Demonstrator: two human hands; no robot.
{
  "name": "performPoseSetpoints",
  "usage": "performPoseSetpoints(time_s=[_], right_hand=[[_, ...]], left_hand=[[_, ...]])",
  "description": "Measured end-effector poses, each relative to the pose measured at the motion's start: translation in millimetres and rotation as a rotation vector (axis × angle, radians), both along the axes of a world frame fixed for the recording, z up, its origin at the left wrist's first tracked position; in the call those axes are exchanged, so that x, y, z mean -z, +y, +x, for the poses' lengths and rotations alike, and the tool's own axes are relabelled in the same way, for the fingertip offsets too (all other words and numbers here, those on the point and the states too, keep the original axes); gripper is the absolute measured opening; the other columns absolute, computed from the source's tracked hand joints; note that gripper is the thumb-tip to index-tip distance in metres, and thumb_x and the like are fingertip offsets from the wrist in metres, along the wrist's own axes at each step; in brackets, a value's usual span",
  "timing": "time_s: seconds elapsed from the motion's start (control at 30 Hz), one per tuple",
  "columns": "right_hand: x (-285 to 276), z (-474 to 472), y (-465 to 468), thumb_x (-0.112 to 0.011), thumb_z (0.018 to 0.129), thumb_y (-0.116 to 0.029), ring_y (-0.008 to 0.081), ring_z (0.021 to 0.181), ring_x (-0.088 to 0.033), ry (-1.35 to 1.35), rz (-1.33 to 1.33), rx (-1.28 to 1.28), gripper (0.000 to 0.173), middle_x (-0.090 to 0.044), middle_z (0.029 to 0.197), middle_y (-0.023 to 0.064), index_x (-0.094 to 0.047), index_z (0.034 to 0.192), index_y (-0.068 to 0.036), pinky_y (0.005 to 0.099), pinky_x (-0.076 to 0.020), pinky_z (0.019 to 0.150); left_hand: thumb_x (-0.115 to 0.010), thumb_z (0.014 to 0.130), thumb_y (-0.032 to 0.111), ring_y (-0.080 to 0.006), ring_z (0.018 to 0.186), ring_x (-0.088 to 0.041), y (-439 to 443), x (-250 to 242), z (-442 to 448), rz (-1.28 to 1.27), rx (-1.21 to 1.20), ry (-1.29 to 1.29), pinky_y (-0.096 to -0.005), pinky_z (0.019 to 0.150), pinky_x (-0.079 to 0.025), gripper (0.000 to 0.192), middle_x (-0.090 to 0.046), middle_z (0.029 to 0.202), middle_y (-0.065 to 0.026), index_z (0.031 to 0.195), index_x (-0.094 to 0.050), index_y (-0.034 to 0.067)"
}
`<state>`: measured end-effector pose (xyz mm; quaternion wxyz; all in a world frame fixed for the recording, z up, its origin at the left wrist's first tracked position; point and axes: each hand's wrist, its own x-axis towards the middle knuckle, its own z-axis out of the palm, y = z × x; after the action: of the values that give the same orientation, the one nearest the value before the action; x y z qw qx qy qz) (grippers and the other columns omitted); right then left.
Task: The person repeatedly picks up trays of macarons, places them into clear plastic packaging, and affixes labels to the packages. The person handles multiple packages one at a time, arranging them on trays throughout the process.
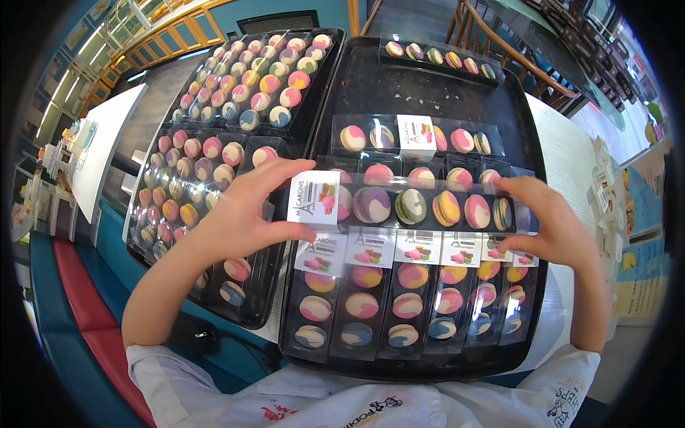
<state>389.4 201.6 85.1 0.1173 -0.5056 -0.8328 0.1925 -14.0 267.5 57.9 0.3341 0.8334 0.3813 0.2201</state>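
A clear plastic box of macarons (428,227) lies crosswise between my two hands, over a black baking tray (417,368). My left hand (238,214) grips its left end, thumb below and fingers above, beside a white printed paper band (305,203). At the opposite end, my right hand (551,222) pinches the box between thumb and fingers. Beneath it, several similar banded boxes (361,305) stand side by side, their upper parts partly hidden. Just beyond is another banded box (345,152), laid crosswise. An unbanded macaron box (441,63) rests at the tray's far end.
Left of this tray, a second dark tray (257,319) carries many boxed macarons (251,85). Both rest on a pale tabletop (562,155). A wooden chair (514,59) stands beyond the far right corner. Teal and red bench seating (91,299) runs along the left.
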Motion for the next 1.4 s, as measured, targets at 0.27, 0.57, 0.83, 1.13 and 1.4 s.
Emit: performPoseSetpoints(time_s=[0.27, 0.57, 0.83, 1.13, 1.4], right_hand=[[18.7, -7.0, -6.4, -0.087, 0.063, -0.018, 0.0351, 0.103, -0.064, 0.125, 0.107, 0.014, 0.065, -0.065, 0.114, 0.0171, -0.06, 0.12, -0.001, 0.0387, -0.0516, 0.09], [20.9, -1.9, -7.2, -0.088, 0.06, -0.013, 0.0335, 0.109, -0.062, 0.199, -0.002, 0.116, 0.066, -0.064, 0.12, 0.0163, -0.06, 0.119, -0.001, 0.0387, -0.0497, 0.095], [29.2, -1.6, -15.1, -0.088, 0.062, -0.011, 0.0316, 0.138, -0.037, 0.331, -0.125, 0.178, 0.107, -0.037, 0.149, 0.0176, -0.026, 0.15, -0.004, 0.0387, -0.0285, 0.115], [50.4, -2.8, -21.7, -0.081, 0.071, -0.003, 0.0281, 0.129, -0.046, 0.405, -0.163, 0.198, 0.084, -0.048, 0.134, 0.0168, -0.036, 0.142, -0.004, 0.0367, -0.0348, 0.111], [49.9, -7.5, -25.6, -0.082, 0.071, -0.005, 0.0285, 0.125, -0.049, 0.374, -0.166, 0.205, 0.081, -0.05, 0.13, 0.0166, -0.037, 0.139, -0.006, 0.0362, -0.0387, 0.108]], left_hand=[[-0.088, 0.065, 0.03, -0.032, 0.094, -0.061, 4.0, -0.1, 33.0, 0.284, 0.13, 0.111, -0.0377, 0.079, -0.049, 0.068, -0.061, 0.102, -0.0124, 0.118, -0.057, 0.002], [-0.087, 0.064, 0.024, -0.03, 0.117, -0.055, 2.7, -18.0, -3.1, 0.072, 0.107, 0.236, -0.0377, 0.1, -0.043, 0.077, -0.058, 0.123, -0.0132, 0.129, -0.053, 0.003], [-0.083, 0.068, 0.018, -0.0283, 0.103, -0.06, -5.4, -7.4, -9.5, 0.074, 0.066, 0.154, -0.0363, 0.09, -0.048, 0.063, -0.061, 0.111, -0.0134, 0.121, -0.056, 0.001], [-0.084, 0.061, 0.021, -0.0319, 0.1, -0.054, 0.2, -1.7, 3.3, 0.25, 0.12, 0.125, -0.0383, 0.089, -0.045, 0.058, -0.058, 0.105, -0.0124, 0.11, -0.058, 0.003], [-0.083, 0.063, 0.022, -0.0331, 0.108, -0.053, -6.0, -10.3, 14.3, 0.194, 0.129, 0.253, -0.0393, 0.095, -0.044, 0.062, -0.056, 0.113, -0.0136, 0.116, -0.055, 0.003]])
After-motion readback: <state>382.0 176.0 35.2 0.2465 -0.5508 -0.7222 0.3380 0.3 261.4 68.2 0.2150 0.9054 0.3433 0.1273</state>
